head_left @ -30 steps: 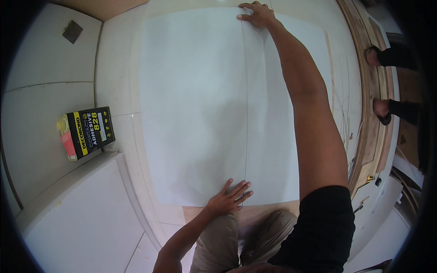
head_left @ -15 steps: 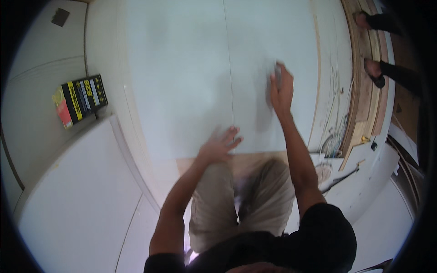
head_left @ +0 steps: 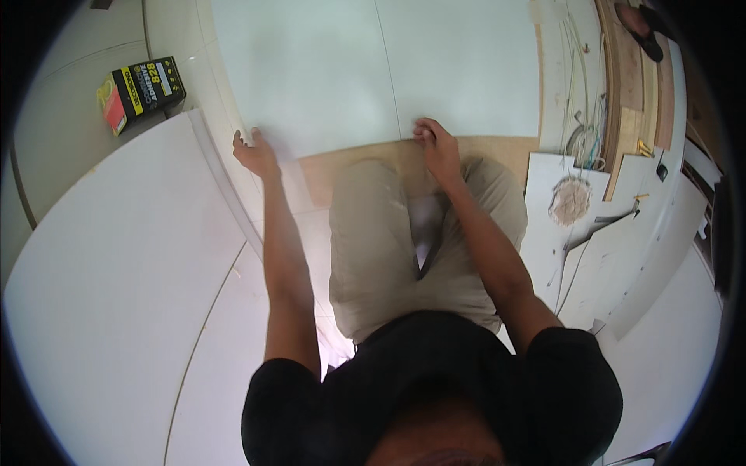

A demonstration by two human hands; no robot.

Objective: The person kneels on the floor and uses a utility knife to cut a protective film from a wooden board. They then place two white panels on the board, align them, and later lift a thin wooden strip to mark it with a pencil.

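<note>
A large pale blue-white sheet (head_left: 311,78) with a thin dark line down it lies before my knees. Under its near edge shows a light brown board (head_left: 497,147). My left hand (head_left: 256,155) is at the sheet's near left corner, fingers apart and holding nothing. At the near edge, close to the dark line, is my right hand (head_left: 439,146). Its fingers are curled together, and whatever may be in them is hidden.
A black and yellow tin (head_left: 144,92) stands at the left beside a white curved panel (head_left: 116,256). On the right lie wooden strips (head_left: 629,85), loose wires (head_left: 583,147) and a round whitish patch (head_left: 571,200). A co-worker's foot (head_left: 639,29) shows at the far right.
My left hand has moved left to the sheet's corner. My right hand has come back toward me to the near edge. The view has shifted, and less of the co-worker's legs shows.
</note>
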